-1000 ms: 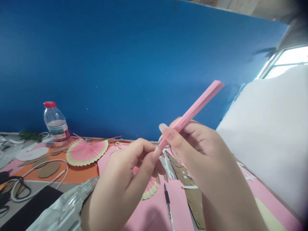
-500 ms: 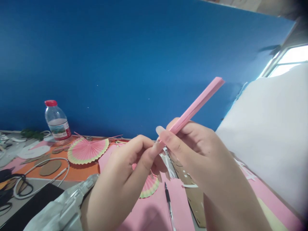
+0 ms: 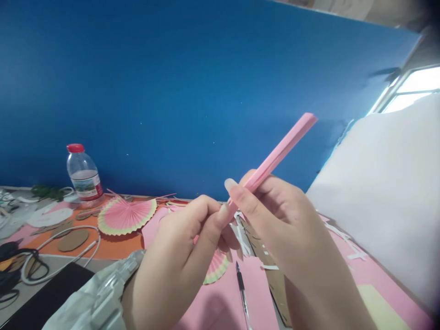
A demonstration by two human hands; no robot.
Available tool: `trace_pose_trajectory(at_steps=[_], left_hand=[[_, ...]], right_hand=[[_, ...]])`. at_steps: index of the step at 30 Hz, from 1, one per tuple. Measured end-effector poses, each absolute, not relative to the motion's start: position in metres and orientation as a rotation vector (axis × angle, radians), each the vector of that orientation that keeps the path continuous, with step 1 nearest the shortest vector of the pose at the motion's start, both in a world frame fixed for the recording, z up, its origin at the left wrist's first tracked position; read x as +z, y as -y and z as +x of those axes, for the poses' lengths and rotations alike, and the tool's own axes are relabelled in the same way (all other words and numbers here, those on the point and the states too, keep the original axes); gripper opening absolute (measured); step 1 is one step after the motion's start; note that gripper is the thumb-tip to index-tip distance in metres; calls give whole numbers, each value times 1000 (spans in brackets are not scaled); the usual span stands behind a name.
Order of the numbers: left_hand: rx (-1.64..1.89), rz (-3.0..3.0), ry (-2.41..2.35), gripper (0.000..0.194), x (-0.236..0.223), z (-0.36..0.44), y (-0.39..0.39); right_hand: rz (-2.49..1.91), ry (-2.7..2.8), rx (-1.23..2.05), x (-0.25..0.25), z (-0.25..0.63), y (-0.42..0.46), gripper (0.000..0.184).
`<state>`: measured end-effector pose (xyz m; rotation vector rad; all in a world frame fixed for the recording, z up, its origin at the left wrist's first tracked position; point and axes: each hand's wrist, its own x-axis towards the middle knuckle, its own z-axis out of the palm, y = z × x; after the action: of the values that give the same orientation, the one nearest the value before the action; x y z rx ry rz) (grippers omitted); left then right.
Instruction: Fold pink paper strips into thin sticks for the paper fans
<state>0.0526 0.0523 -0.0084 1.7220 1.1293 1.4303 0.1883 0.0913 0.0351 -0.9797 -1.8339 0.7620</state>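
Observation:
A narrow folded strip of pink paper (image 3: 280,152) slants up to the right in front of the blue wall. My right hand (image 3: 278,211) pinches it between thumb and fingers along its lower part. At its lower end, my left hand (image 3: 192,243) is closed on the same strip, thumb against fingertips. The strip's very end is hidden by the fingers. Beneath the hands, a pink and yellow pleated paper fan (image 3: 216,268) shows in part, lying on pink paper (image 3: 213,305). A pen (image 3: 242,291) rests there too.
At the left are another pleated fan (image 3: 125,215), a red-capped bottle (image 3: 84,176), a cardboard oval (image 3: 73,240), a white cable (image 3: 96,247) and a black flat object (image 3: 51,298). Brown cardboard (image 3: 280,293) lies under my right arm. A white sheet (image 3: 388,183) stands at the right.
Both hands keep their hold on the folded pink strip. The view has shifted slightly, and the strip's upper end sits a little lower and further left.

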Motion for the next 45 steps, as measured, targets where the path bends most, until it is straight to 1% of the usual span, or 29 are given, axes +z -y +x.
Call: trace_pose_trajectory(at_steps=[7, 10, 15, 19, 22, 28, 32, 36, 42, 45], left_hand=[[1486, 1915, -1238, 26, -9, 53, -52], [1541, 1906, -1232, 25, -10, 51, -51], [1570, 1892, -1229, 24, -9, 50, -51], [1573, 1851, -1232, 27, -7, 51, -50], [1567, 1823, -1233, 27, -6, 53, -50], [1553, 1779, -1220, 30, -7, 53, -49], [1562, 1781, -1226, 31, -6, 51, -47], [1567, 1822, -1233, 31, -6, 50, -46], [1581, 1909, -1230, 24, -9, 50, -49], [1590, 1924, -1248, 26, -10, 50, -50]], right_hand=[[-899, 1746, 875, 34, 182, -87, 41], [-838, 1754, 890, 33, 183, -89, 38], [-846, 1773, 925, 36, 184, -89, 28], [-802, 1734, 884, 37, 184, -87, 34], [-861, 1743, 823, 37, 186, -87, 32], [-758, 1835, 1043, 37, 188, -91, 29], [-864, 1750, 926, 36, 188, -91, 30], [-869, 1710, 848, 35, 188, -91, 32], [-870, 1723, 811, 34, 188, -91, 31], [-883, 1705, 788, 34, 187, -88, 31]])
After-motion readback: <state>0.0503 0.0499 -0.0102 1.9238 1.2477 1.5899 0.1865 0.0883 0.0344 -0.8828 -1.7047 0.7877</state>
